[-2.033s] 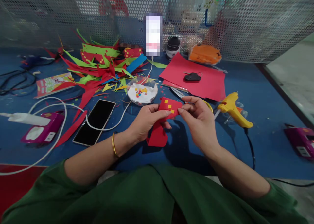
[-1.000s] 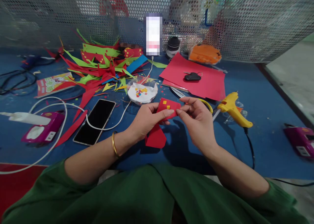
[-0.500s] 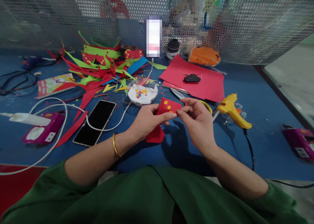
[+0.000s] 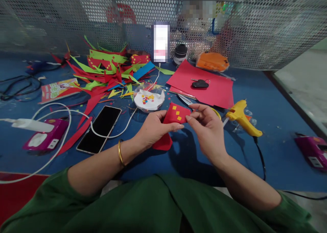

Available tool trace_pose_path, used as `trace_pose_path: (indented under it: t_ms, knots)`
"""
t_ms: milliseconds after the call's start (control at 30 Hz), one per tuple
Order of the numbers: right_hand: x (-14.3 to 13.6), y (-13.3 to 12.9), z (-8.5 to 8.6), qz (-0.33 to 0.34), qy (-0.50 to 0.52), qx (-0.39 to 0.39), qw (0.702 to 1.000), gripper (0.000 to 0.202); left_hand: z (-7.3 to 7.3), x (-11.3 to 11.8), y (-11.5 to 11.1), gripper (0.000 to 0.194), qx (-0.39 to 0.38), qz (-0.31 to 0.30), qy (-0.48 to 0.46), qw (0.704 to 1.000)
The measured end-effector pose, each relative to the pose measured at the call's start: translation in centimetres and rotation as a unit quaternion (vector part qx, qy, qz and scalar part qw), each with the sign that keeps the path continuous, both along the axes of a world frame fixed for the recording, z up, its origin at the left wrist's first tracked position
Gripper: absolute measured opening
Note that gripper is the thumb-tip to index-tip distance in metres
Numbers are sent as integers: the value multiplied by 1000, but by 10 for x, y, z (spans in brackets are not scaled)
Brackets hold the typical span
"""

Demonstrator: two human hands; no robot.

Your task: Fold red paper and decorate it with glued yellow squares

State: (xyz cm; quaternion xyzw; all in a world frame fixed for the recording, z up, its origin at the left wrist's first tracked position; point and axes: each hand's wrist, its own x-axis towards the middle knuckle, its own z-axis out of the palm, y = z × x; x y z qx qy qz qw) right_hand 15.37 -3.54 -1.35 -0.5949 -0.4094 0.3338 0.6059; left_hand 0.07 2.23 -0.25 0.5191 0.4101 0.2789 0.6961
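Observation:
A red paper piece bearing three small yellow squares is between my hands, above the blue table. My left hand grips it from the left, thumb along its lower front edge. At its right edge, the fingertips of my right hand are pinched together on the paper. Below my left hand extends another red paper part; whether it joins the held piece is hidden. Just beyond my hands stands a clear bowl with white paper and tiny coloured bits. Scissors lie partly hidden behind my right hand.
A yellow glue gun lies at the right. Red sheets carry a black key. Coloured paper strips pile up at back left. A dark phone and white cable are left of my hands; a lit phone stands behind.
My left thumb has shifted lower on the red paper, so the lowest yellow square shows fully. The paper has tilted slightly. My right hand still pinches its right edge.

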Motion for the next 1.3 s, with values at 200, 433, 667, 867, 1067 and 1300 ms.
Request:
trace_pose_path:
  t_ms: [200, 433, 667, 867, 1067, 1300]
  knots:
    - [-2, -1, -2, 11, -4, -6, 1000, 29, -1, 0, -1, 30, 21, 8, -2, 1000]
    - [-5, -3, -2, 28, 3, -23, 999, 29, -2, 1, 0, 18, 39, 27, -8, 999]
    - [-3, -2, 0, 18, 18, -18, 1000, 30, -3, 1, 0, 25, 5, 28, -28, 999]
    - [-2, -2, -1, 15, 9, -14, 1000, 30, -4, 1, 0, 24, 33, 21, -27, 999]
    - [0, 0, -2, 17, 14, -7, 1000, 29, -3, 1, 1, 22, 25, 13, -26, 999]
    - [9, 7, 2, -38, 44, 17, 998, 32, 5, -2, 2, 23, 38, 27, -21, 999]
